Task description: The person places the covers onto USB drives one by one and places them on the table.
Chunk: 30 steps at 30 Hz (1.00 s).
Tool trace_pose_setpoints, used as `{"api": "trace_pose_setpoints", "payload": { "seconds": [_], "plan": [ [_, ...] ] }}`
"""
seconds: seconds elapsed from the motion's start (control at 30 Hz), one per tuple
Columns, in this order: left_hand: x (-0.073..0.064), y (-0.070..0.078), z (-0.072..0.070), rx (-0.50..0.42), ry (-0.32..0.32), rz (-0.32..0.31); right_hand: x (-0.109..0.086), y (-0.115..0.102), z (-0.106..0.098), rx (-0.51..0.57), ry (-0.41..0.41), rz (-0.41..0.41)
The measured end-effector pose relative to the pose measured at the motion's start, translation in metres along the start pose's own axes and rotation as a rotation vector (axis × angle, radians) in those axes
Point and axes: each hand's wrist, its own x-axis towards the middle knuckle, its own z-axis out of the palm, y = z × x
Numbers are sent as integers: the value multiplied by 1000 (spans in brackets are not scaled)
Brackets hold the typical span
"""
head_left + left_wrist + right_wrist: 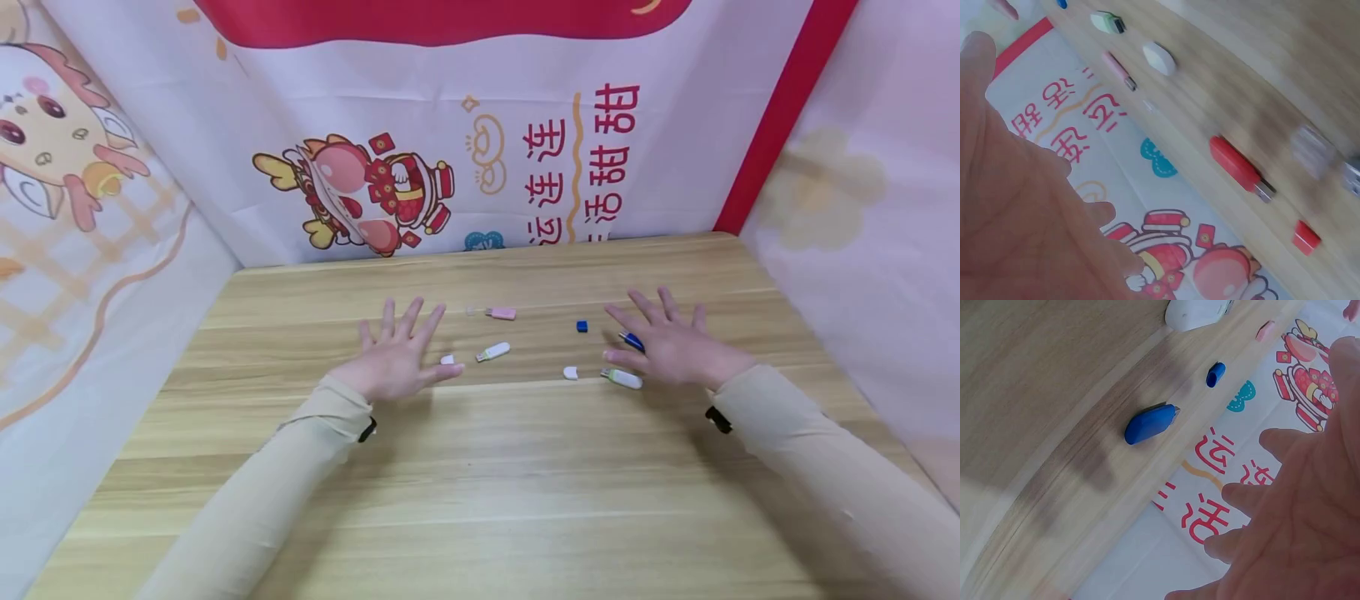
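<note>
Fingers spread, my left hand [393, 358] hovers over the table, holding nothing. Its thumb reaches toward a white cap [447, 359] and a white-and-green USB stick [492, 352]. Below it, hidden in the head view, a red USB stick [1233, 162] and its red cap [1306, 238] show in the left wrist view. My right hand [671, 350], also spread and holding nothing, partly covers a blue USB stick [1150, 424]. Close to its thumb lies a second white-and-green stick [622, 379]. A blue cap [582, 327] and another white cap [571, 372] lie left of this hand.
Between the hands, toward the back, lies a pink USB stick [501, 313] beside a small clear cap [471, 312]. A blurred transparent piece [1313, 150] is near the red stick. The wooden table [480, 492] meets a printed cloth [420, 92] behind.
</note>
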Motion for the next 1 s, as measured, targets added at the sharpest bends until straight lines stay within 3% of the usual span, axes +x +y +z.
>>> {"api": "trace_pose_setpoints", "payload": {
  "seconds": [0.37,0.53,0.7,0.87,1.0],
  "plan": [
    [5,35,6,-35,32,150,-10,-2,1,-40,-2,-55],
    [14,57,11,10,75,245,-15,-3,7,-86,64,-119],
    [28,89,15,65,90,315,-21,-9,11,-93,145,-158],
    [44,119,21,3,91,381,-28,-16,16,-25,187,-150],
    [56,133,23,-86,75,373,-25,-18,20,3,179,-126]
  ]
}}
